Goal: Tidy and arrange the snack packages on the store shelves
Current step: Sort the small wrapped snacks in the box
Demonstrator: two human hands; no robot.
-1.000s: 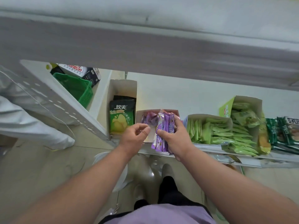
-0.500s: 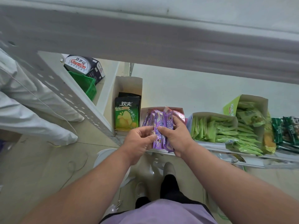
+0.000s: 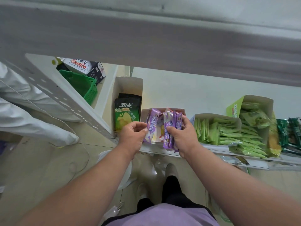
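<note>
Several purple snack packets stand bunched in my right hand, which grips them over the front of a small open display box on the white shelf. My left hand pinches one purple packet pulled a little to the left of the bunch. Both hands hover at the shelf's front edge. The inside of the display box is mostly hidden behind the packets.
A tall box with green-and-black chip bags stands to the left. Boxes of light green packets and dark green packs fill the right. A green basket and a carton sit beyond the perforated upright. An upper shelf overhangs.
My left hand came in from the left and took hold of one purple packet, then drew it slightly apart from the bunch. My right hand kept its grip on the bunch.
</note>
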